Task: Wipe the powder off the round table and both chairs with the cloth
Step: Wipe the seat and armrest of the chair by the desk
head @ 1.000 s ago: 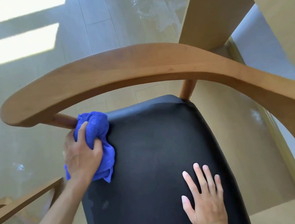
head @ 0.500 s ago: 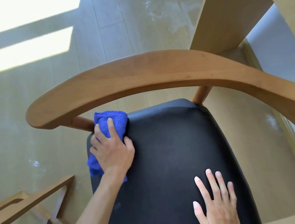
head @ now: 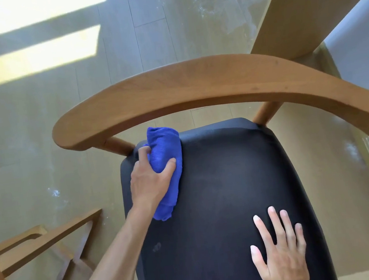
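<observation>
A wooden chair with a curved backrest (head: 195, 87) and a black padded seat (head: 231, 192) fills the middle of the view. My left hand (head: 149, 181) grips a bunched blue cloth (head: 165, 156) at the seat's far left corner, just under the backrest's left end. My right hand (head: 278, 251) rests flat with fingers spread on the near right part of the seat. A small pale smudge (head: 156, 246) shows on the seat near my left forearm. The round table is not in view.
Part of a second wooden chair (head: 29, 247) sits at the lower left. White powder marks lie on the floor at the top right (head: 215, 3) and left (head: 55, 193). A light wooden panel (head: 307, 8) rises at the upper right.
My left hand has carried the cloth from the seat's left edge onto its far left corner, and the cloth now stands bunched between thumb and fingers. My right hand stays flat.
</observation>
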The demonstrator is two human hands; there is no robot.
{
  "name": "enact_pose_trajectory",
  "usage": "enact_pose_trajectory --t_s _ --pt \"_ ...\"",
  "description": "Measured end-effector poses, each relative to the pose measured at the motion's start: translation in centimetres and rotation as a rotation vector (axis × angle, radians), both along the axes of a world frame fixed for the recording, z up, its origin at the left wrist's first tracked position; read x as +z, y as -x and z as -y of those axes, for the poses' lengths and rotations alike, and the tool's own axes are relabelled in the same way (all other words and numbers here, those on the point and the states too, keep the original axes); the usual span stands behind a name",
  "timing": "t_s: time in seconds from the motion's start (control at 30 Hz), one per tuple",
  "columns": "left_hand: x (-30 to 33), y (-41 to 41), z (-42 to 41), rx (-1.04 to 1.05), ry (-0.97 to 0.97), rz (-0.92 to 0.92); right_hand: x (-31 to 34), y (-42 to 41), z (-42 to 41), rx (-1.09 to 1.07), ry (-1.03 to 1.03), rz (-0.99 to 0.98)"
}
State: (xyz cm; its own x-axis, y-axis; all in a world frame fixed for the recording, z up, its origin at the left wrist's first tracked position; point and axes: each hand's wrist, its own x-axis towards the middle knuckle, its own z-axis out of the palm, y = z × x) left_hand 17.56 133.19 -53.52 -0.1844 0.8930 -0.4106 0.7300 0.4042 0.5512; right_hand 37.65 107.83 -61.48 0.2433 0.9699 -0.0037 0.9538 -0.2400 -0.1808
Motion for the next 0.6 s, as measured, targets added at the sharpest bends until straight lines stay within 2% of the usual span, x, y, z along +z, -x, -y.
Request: enact_pose_trajectory --t_s 0.13,0.33,0.5,0.6 --pt "0.6 -1.4 -0.1 -0.217 -0.047 -0.113 -0.1 -0.1 0.1 0.000 0.002 -0.002" --pt "1.2 -4.9 0.6 -0.347 -0.147 -0.296 0.0 -0.1 0.0 -0.001 0.000 0.003" --pt "-0.7 -12.4 -0.1 -0.626 -0.456 -0.471 0.1 -0.2 0.0 -0.007 -0.021 -0.023" --pt "-0.8 -15.8 -1.1 -0.694 -0.426 -0.537 0.1 -0.2 0.1 0.011 0.002 -0.037"
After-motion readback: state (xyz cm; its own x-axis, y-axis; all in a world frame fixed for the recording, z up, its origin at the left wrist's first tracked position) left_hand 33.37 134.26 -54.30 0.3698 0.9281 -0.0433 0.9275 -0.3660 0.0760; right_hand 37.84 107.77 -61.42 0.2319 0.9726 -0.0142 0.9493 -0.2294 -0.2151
